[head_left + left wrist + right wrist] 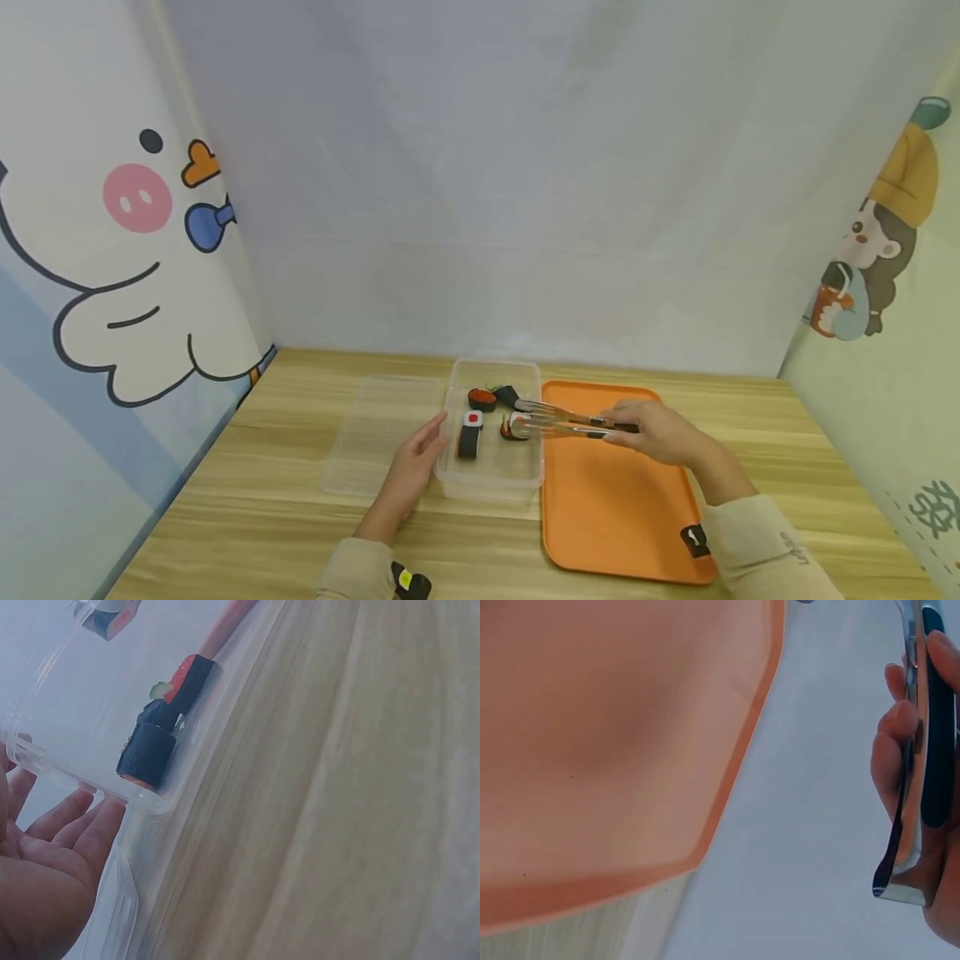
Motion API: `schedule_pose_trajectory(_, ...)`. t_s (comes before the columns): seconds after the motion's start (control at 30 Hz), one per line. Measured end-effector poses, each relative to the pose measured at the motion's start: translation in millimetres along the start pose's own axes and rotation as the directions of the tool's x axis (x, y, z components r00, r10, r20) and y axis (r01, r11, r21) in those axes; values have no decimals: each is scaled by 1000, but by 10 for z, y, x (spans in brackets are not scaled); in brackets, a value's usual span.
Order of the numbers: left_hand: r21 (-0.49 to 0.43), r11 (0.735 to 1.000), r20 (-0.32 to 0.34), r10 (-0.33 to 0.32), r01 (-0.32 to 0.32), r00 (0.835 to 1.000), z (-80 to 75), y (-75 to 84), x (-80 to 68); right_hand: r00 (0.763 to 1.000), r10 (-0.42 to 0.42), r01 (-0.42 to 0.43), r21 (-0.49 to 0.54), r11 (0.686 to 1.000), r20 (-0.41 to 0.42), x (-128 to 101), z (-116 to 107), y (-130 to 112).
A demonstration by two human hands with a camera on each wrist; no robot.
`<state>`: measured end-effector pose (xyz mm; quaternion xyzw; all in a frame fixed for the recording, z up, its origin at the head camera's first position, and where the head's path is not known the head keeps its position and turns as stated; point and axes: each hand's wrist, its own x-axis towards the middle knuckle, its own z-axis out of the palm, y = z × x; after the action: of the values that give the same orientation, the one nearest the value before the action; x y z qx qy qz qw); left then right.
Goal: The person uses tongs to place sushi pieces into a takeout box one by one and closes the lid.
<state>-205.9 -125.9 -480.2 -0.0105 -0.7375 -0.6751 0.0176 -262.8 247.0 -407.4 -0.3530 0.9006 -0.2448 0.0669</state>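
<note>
A clear plastic box (491, 483) stands mid-table with several toy sushi pieces inside: a red-topped one (482, 398), a dark roll (470, 435) and one by the right wall (511, 430). My left hand (426, 440) lies with straight fingers against the box's left wall; in the left wrist view its fingers (82, 829) touch the box corner (146, 801) next to a dark roll (148, 754). My right hand (648, 431) grips metal tongs (570, 421) above the orange tray (615, 500). The tong tips reach into the box at the right-hand piece. The tongs (921, 757) also fill the right wrist view.
The box's clear lid (378, 433) lies flat just left of the box. Cartoon-printed walls close in the wooden table (262, 508) on the left, back and right. The orange tray (615, 750) carries nothing that I can see.
</note>
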Motion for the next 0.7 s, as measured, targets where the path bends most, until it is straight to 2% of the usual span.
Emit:
schedule_pose_trajectory(0.07, 5, 1000, 0, 4, -4, 1000, 1, 101, -49, 1000, 13, -13, 3, 1000, 5, 2, 5, -9)
schedule_pose_trajectory(0.17, 4, 1000, 1, 17, -17, 1000, 2, 144, -78, 1000, 29, -29, 1, 1000, 11, 6, 1, -26)
schedule_pose_trajectory(0.23, -1, 1000, 0, 20, -20, 1000, 4, 103, -59, 999, 31, -31, -3, 1000, 17, 8, -10, -40)
schedule_pose_trajectory(0.47, -5, 1000, -4, 15, -15, 1000, 9, -223, 103, 999, 40, -39, -12, 999, 21, -32, -79, -54)
schedule_pose_trajectory(0.6, 2, 1000, -6, 28, -28, 1000, 3, -256, 109, 998, 62, -62, -23, 998, 4, -94, -111, -43)
schedule_pose_trajectory(0.7, 4, 1000, 3, 24, -24, 1000, -3, -105, 31, 996, 89, -90, -26, 996, -33, -162, -133, -41)
